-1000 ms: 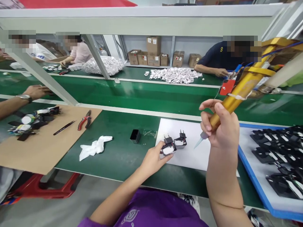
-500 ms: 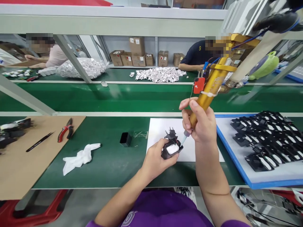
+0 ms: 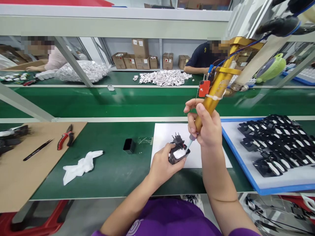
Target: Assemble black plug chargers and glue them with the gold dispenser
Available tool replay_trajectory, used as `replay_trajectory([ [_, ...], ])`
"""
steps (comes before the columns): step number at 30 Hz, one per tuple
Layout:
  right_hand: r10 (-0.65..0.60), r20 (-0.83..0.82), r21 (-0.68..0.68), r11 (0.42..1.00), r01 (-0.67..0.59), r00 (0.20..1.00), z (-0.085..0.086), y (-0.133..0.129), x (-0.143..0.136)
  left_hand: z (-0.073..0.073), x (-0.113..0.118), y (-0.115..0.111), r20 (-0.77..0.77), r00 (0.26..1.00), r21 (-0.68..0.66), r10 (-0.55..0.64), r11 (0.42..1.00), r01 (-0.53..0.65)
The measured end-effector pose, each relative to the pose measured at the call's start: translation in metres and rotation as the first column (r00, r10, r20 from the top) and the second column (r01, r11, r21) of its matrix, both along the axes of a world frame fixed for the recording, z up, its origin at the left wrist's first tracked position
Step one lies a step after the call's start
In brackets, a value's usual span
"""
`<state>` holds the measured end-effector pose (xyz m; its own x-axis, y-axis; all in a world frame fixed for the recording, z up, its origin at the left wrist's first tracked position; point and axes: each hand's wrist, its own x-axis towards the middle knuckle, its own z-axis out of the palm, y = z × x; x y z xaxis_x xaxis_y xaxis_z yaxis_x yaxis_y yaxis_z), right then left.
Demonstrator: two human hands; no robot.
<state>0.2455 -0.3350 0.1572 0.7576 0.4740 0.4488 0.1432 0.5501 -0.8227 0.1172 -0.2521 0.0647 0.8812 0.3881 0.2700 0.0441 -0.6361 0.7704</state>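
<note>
Between the thumb and fingers of my left hand [image 3: 164, 161] is a black plug adapter housing [image 3: 178, 156], tilted, with a white part inside. A black two-pin plug piece [image 3: 177, 139] sits at its far end. My right hand [image 3: 208, 126] is wrapped round a gold glue dispensing gun [image 3: 213, 98] with a red switch on its side. The gun's pale nozzle [image 3: 189, 144] points down at the housing's right inner edge; whether it touches cannot be made out. Below both lies a white sheet [image 3: 162, 131].
A blue-edged tray [image 3: 242, 164] of black adapter parts [image 3: 275, 141] stands at right. Leftward are a small black box [image 3: 129, 146], a crumpled white cloth [image 3: 82, 166], red-handled pliers [image 3: 65, 137] and tweezers [image 3: 36, 150] on cardboard [image 3: 19, 183]. Two people sit across the bench.
The nozzle tip has shifted slightly along the right edge of the housing. Both hands keep their grips. The whole view has moved a little.
</note>
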Motion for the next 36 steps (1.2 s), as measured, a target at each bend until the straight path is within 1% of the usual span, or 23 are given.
replay_trajectory([
  [5,-0.019,-0.014,-0.002,1.0,0.019,1.0,0.001,0.004,-0.002,-0.01,0.014,-0.01,0.011,1.0,-0.012,0.011,1.0,-0.011],
  [10,-0.028,-0.012,0.005,1.0,0.028,1.0,0.003,0.006,-0.003,-0.008,0.024,-0.021,0.08,0.997,0.035,0.016,0.999,-0.019],
  [14,-0.031,-0.023,-0.015,0.999,0.031,0.999,0.002,0.004,-0.003,-0.006,0.026,-0.023,0.109,0.994,0.057,0.025,0.998,-0.031],
  [18,-0.015,-0.015,0.031,0.999,0.015,1.0,0.002,0.003,-0.003,-0.007,0.027,-0.025,0.133,0.991,0.066,0.028,0.997,-0.037],
  [23,0.012,0.025,0.083,0.996,-0.014,1.0,0.001,0.005,-0.001,-0.011,0.026,-0.023,0.118,0.993,0.103,0.023,0.994,-0.035],
  [25,0.012,0.028,0.113,0.994,-0.015,1.0,0.0,0.004,0.001,-0.015,0.022,-0.013,0.092,0.995,0.137,0.049,0.989,-0.061],
  [26,0.006,0.024,0.12,0.993,-0.008,1.0,-0.001,0.003,0.003,-0.018,0.018,-0.005,0.07,0.994,0.151,0.083,0.984,-0.093],
  [29,-0.028,0.009,0.115,0.993,0.027,1.0,-0.006,-0.003,0.011,-0.028,0.004,0.029,-0.017,0.975,0.153,0.221,0.964,-0.216],
  [31,-0.077,0.0,0.09,0.993,0.076,0.997,-0.01,-0.008,0.018,-0.036,-0.006,0.054,-0.08,0.962,0.138,0.262,0.958,-0.25],
  [32,-0.103,-0.003,0.075,0.992,0.103,0.995,-0.012,-0.009,0.023,-0.04,-0.009,0.065,-0.111,0.961,0.133,0.253,0.962,-0.238],
  [34,-0.151,-0.009,0.049,0.987,0.151,0.989,-0.015,-0.011,0.032,-0.046,-0.012,0.081,-0.169,0.966,0.131,0.194,0.976,-0.173],
  [36,-0.186,-0.015,0.037,0.982,0.187,0.982,-0.017,-0.011,0.04,-0.05,-0.01,0.09,-0.204,0.971,0.149,0.124,0.984,-0.094],
])
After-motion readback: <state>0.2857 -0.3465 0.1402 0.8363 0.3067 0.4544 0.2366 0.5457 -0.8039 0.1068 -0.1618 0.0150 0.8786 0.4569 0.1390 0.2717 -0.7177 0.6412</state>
